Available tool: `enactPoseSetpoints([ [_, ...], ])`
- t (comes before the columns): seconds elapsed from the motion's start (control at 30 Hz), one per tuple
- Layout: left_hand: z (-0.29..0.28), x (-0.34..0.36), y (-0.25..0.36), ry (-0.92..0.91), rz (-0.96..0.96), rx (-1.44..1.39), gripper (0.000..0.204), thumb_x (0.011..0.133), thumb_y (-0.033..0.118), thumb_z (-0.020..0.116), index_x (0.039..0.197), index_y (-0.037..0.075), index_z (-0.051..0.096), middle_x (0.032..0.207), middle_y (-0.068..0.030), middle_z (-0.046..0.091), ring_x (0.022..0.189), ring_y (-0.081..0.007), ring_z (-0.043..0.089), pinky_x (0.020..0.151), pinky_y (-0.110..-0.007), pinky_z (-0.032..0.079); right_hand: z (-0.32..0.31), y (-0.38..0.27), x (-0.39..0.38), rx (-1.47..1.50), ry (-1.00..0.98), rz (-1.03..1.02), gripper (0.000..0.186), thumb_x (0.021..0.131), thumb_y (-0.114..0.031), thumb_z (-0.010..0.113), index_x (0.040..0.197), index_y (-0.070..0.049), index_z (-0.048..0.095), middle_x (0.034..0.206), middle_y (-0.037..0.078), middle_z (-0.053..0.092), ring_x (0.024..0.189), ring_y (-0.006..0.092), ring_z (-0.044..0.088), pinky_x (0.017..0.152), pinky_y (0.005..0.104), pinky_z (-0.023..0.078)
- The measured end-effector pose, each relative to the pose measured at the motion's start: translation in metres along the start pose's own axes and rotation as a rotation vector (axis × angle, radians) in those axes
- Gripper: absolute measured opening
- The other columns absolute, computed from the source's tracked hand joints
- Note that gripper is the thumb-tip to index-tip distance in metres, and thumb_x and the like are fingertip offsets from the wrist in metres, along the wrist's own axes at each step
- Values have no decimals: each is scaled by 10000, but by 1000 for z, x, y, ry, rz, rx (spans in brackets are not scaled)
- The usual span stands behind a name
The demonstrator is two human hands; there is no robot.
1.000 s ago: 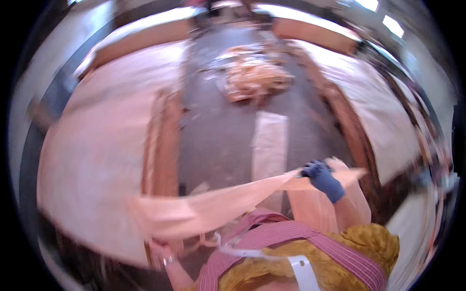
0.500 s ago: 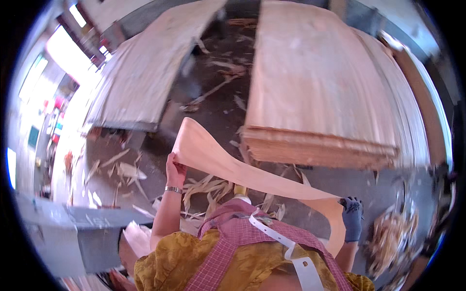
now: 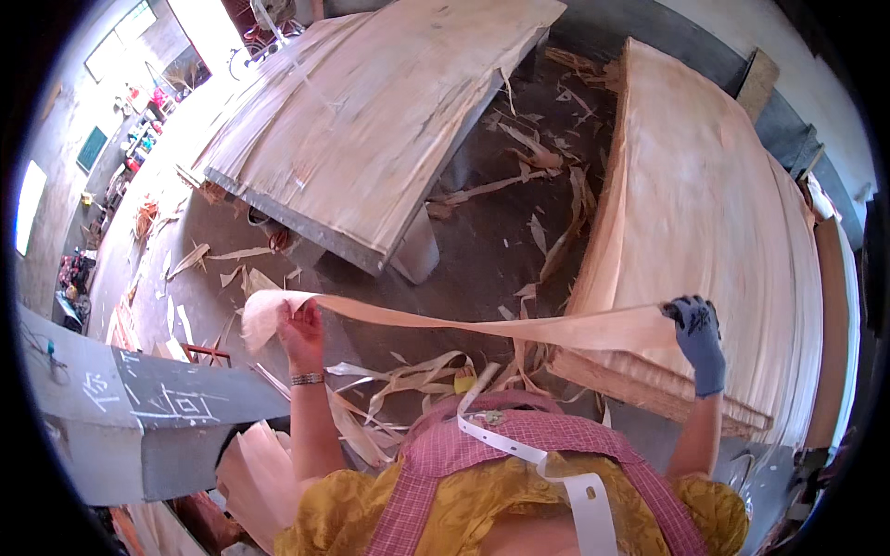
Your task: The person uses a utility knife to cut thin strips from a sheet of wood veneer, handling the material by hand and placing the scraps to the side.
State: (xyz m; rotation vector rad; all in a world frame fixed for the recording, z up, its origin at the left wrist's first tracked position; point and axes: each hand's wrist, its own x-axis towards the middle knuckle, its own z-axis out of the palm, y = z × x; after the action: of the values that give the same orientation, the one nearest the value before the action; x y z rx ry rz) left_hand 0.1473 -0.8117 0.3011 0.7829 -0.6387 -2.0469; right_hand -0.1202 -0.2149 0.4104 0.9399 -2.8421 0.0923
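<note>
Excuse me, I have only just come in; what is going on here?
A person is holding up a long, pale strip, apparently wood veneer: the bare left hand grasps it near one end, the gloved right hand at the other. Beyond it are a left pile and a right pile of broad sheets, and loose scraps litter the floor.

Wood strip (image 3: 593,330) partly hidden behind left hand (image 3: 301,335); far-left items (image 3: 136,153) too small to tell

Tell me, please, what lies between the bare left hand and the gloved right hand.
In the head view, a thin, pale strip of wood veneer stretches between the left hand and the gloved right hand.
</note>
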Motion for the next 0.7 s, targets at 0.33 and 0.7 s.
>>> enactPoseSetpoints([
  [0.33,83,153,20,-16,91,91,170,899,274,599,878,106,607,849,-80,676,820,-222,683,629,-288,565,52,36,257,88,28,-137,169,794,-28,535,866,-132,647,863,58,620,884,270,578,820,406,426],
  [0.7,197,295,-49,162,166,107,205,866,272,634,936,85,587,906,-60,652,827,-221,664,641,-309,567,186,124,625,91,118,-537,146,772,-102,523,877,-149,613,903,74,623,919,290,578,846,411,445],
])
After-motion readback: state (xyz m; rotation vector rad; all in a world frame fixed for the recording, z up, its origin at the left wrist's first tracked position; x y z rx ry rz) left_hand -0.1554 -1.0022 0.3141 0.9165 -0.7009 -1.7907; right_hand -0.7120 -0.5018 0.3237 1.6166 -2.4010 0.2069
